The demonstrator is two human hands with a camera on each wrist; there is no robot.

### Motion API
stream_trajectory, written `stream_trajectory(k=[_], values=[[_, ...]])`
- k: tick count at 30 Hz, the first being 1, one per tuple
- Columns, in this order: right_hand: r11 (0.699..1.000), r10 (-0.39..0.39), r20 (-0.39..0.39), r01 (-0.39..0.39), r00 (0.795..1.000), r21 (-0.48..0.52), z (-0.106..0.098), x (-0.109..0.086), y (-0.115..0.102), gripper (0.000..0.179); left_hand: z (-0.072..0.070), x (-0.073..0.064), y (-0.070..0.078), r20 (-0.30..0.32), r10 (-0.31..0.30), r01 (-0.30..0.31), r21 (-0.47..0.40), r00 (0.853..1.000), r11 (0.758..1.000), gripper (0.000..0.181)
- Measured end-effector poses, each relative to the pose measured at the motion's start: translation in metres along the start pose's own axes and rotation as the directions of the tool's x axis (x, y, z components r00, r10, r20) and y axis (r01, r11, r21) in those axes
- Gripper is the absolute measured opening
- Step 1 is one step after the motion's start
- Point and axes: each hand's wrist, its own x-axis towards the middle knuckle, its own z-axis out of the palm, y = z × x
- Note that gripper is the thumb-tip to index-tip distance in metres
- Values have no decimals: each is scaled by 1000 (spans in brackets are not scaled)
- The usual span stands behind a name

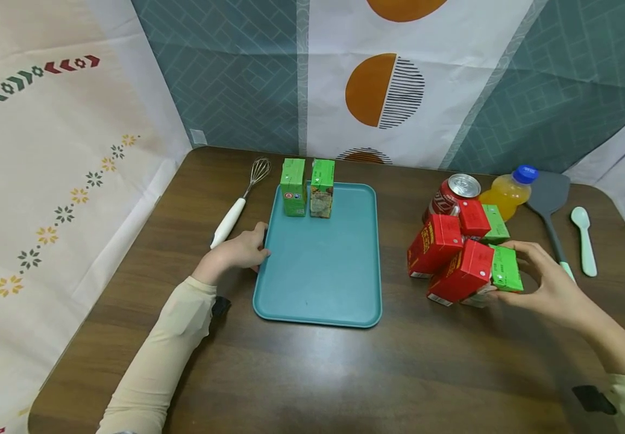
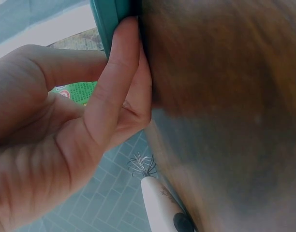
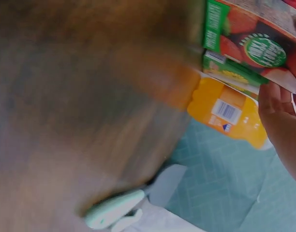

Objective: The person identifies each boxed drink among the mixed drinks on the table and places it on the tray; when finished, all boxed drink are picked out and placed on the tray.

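Note:
At the left edge of a teal tray (image 1: pixel 323 271), my left hand (image 1: pixel 238 250) pinches the rim (image 2: pixel 105 24) between thumb and fingers. Two green juice cartons (image 1: pixel 293 187) stand upright at the tray's far left. On the right, my right hand (image 1: pixel 553 289) holds a green juice carton (image 1: pixel 505 270), which shows apple pictures (image 3: pixel 257 41) in the right wrist view. Against it stands a red carton (image 1: pixel 464 271), with two more red cartons (image 1: pixel 433 244) close by. Another green carton (image 1: pixel 495 226) is just behind the held one, partly hidden.
Behind the cartons are a red soda can (image 1: pixel 464 185) and an orange drink bottle (image 1: pixel 504 196) with a blue cap. A grey spatula (image 1: pixel 552 193) and a pale spoon (image 1: pixel 586 244) lie at the far right. Left of the tray lies a whisk (image 1: pixel 231 220). Cloth hangs behind the table.

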Motion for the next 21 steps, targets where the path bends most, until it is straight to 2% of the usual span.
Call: stream_trajectory(k=[7,10,16,19,21], values=[[999,43,12,-44,999,21,2,-2,-1,87,0,2,0,10,-1,1,-1,1000,1000,59],[995,96,7,-96,995,11,0,-4,-2,85,0,3,-1,13,6,-6,-4,1000,1000,59],[964,248,-63,-253,967,-77,-3,-6,-12,81,-1,3,0,12,5,-5,-1,1000,1000,60],[961,263,-108,-271,959,-60,-6,-9,-19,79,-1,2,1,11,7,-7,-1,1000,1000,59],[969,236,-138,-244,962,-47,-11,-12,-23,79,-1,3,0,12,10,-10,-4,1000,1000,59]])
